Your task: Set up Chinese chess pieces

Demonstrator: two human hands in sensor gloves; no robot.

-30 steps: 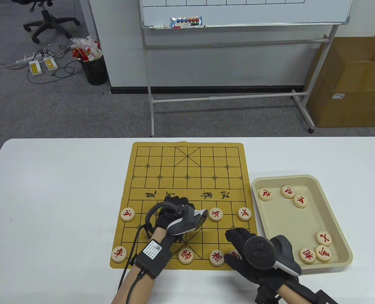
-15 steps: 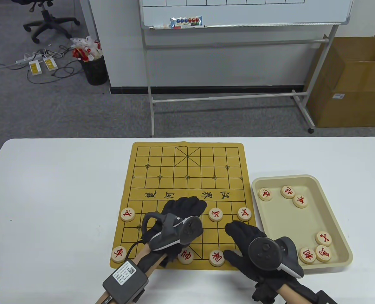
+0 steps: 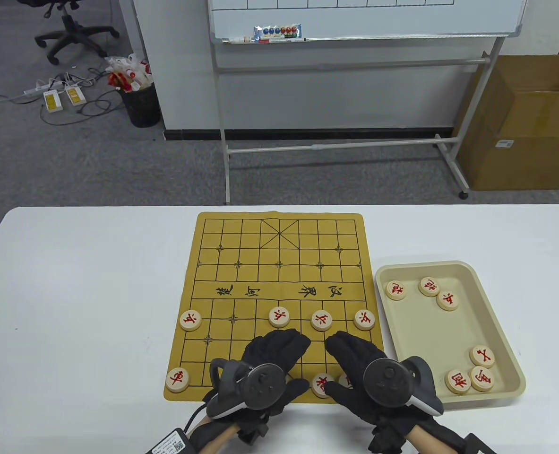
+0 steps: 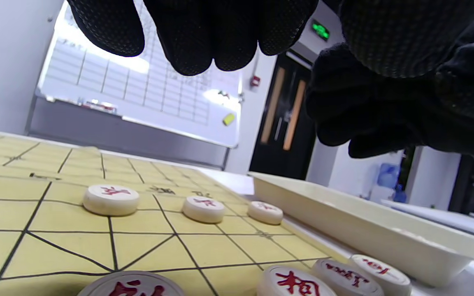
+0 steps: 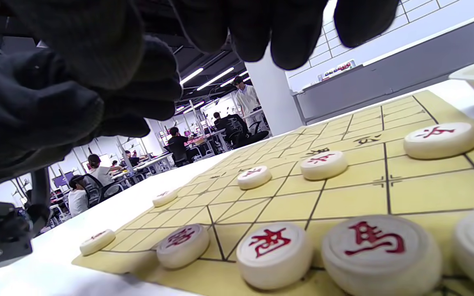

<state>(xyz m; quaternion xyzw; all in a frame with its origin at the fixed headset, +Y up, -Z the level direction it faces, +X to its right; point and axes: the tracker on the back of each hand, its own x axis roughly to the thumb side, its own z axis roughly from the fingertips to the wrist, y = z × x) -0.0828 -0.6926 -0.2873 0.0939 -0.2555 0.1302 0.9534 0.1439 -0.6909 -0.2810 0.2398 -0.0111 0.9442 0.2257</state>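
The yellow board [image 3: 279,265] lies mid-table. Several soldier pieces stand in one row, the middle one [image 3: 279,316] just beyond my left hand [image 3: 279,347]. A chariot piece [image 3: 177,379] sits at the near left corner. My left hand hovers over the near row, fingers spread and holding nothing; its fingers [image 4: 191,37] hang bare in the left wrist view. My right hand [image 3: 350,352] hovers beside it, also holding nothing. An elephant piece [image 5: 274,253] and a horse piece [image 5: 379,253] stand on the near row below the right hand.
A beige tray [image 3: 511,331] right of the board holds several loose red-lettered pieces, such as one near its front [image 3: 458,381]. The far half of the board bears no pieces. White table [image 3: 85,293] lies left of the board.
My left hand has let go of a soldier in the middle of the soldier row and drawn back to the near edge, now covering the near centre piece. My right hand shifted slightly left.
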